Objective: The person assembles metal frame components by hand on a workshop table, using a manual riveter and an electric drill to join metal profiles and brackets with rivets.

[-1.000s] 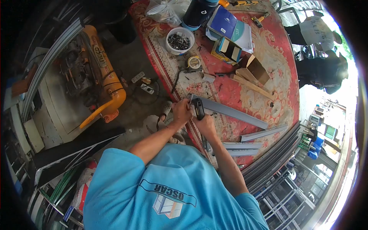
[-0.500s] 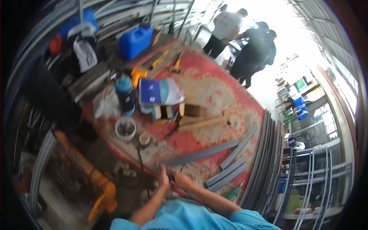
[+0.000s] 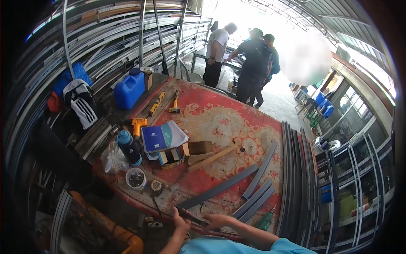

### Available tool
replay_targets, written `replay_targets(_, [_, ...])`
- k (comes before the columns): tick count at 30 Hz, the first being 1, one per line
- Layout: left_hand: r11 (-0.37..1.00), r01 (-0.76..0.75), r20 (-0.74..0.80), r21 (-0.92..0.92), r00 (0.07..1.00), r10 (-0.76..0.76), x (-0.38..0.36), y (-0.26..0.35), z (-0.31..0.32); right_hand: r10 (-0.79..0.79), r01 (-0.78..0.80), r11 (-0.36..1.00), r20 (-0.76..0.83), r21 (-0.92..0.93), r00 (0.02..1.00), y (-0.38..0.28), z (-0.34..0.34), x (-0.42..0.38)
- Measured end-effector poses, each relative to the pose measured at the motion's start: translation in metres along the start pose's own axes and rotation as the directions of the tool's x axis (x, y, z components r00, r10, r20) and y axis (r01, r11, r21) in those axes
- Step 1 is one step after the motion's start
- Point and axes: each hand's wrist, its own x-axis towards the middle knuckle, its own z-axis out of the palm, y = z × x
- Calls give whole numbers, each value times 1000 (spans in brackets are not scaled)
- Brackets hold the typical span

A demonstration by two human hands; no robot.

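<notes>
Our left grip wrapped round dark bar, right grip by its other end, can't tell if holding, grey profile beyond on table

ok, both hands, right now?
Left hand: closed, holding one end of a dark, elongated object.
Right hand: fingers at the object's other end; can't tell whether they grip it.

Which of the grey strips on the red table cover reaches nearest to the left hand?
The long grey strip whose near end is at the left hand; the other strips lie farther right, away from it.
</notes>
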Motion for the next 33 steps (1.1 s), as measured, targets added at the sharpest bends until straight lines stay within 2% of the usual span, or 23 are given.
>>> replay_targets(1, [1000, 10, -32, 10, 999, -9, -3, 1, 4, -9, 9, 1000, -7, -3, 1000, 15, 18, 7])
replay_targets(2, [1000, 16, -64, 20, 998, -15, -3, 3, 7, 125, -151, 978, 175, 146, 977, 27, 35, 15])
replay_targets(3, [1000, 3, -59, 24, 998, -2, -2, 5, 5, 220, -327, 910, 370, 257, 903, 32, 49, 20])
replay_targets(4, [998, 9, -57, 65, 998, -5, -1, 4, 1, 210, -315, 914, 366, 255, 907, 32, 58, 21])
replay_targets(6, [994, 13, -59, 105, 998, -6, 3, 2, -1, 166, -175, 979, 93, 107, 982, 29, 74, 10])
replay_targets(7, [994, -7, -80, 105, 997, 16, 3, 3, 4, 272, -266, 950, -15, 164, 962, 7, 63, -1])
replay_targets(8, [994, -22, -108, 108, 994, 33, -1, 3, 5, 270, -265, 950, -8, 166, 963, 10, 69, 2])
replay_targets(9, [994, -23, -113, 103, 993, 35, -1, -3, 2, 215, -212, 974, -25, 80, 976, 14, 72, 5])
replay_targets(10, [992, -31, -79, 119, 996, 40, 3, -5, 0, 151, -152, 988, -37, -5, 988, 17, 74, 9])
replay_targets(11, [990, -36, -51, 140, 998, 44, 3, -5, -5, 147, -147, 989, -29, 2, 989, 20, 78, 11])
replay_targets(13, [992, -5, -52, 126, 999, 12, 1, -2, 2, 218, -209, 925, -9, -317, 976, 15, 65, 3])
replay_targets(15, [989, -41, -77, 145, 996, 53, 13, -4, -10, 223, -181, 945, 129, -273, 966, -32, 2, -18])
replay_targets(16, [990, -33, -15, 135, 999, 35, 20, -8, -19, 191, -211, 975, 232, 64, 954, -29, -22, -20])
replay_targets(17, [992, -30, 47, 125, 999, 24, 24, -8, -27, 142, -266, 883, 320, 387, 937, -21, -35, -20])
replay_targets(19, [994, -83, -54, 71, 995, 87, 24, -11, -15, 111, -148, 981, 271, 123, 956, -4, -24, -12])
replay_targets(20, [992, -96, -92, 79, 990, 103, 21, -11, -6, 106, -149, 982, 310, 119, 945, 3, -6, -8])
replay_targets(22, [991, -106, -146, 82, 982, 118, 8, -6, 0, 159, -188, 941, 123, 282, 980, 19, 41, 0])
replay_targets(23, [994, -80, -90, 76, 992, 87, 3, -3, 1, 149, -199, 905, 159, 375, 976, 45, 67, 9])
replay_targets(24, [996, -54, -33, 71, 998, 57, 1, -3, 1, 149, -207, 906, 180, 368, 972, 44, 69, 6])
replay_targets(27, [989, -52, -39, 138, 998, 58, -2, -1, 3, 181, -144, 961, -148, 235, 972, 25, 81, 4])
replay_targets(30, [980, -16, -40, 198, 999, 24, -3, -6, 2, 244, -223, 966, -176, 130, 954, 16, 83, 12])
replay_targets(32, [980, -64, -39, 188, 997, 72, 5, -2, -2, 201, -187, 978, -166, 96, 965, 12, 67, 14])
replay_targets(33, [979, -47, -42, 197, 998, 56, 2, 0, 0, 165, -164, 986, -96, 16, 982, 17, 65, 14])
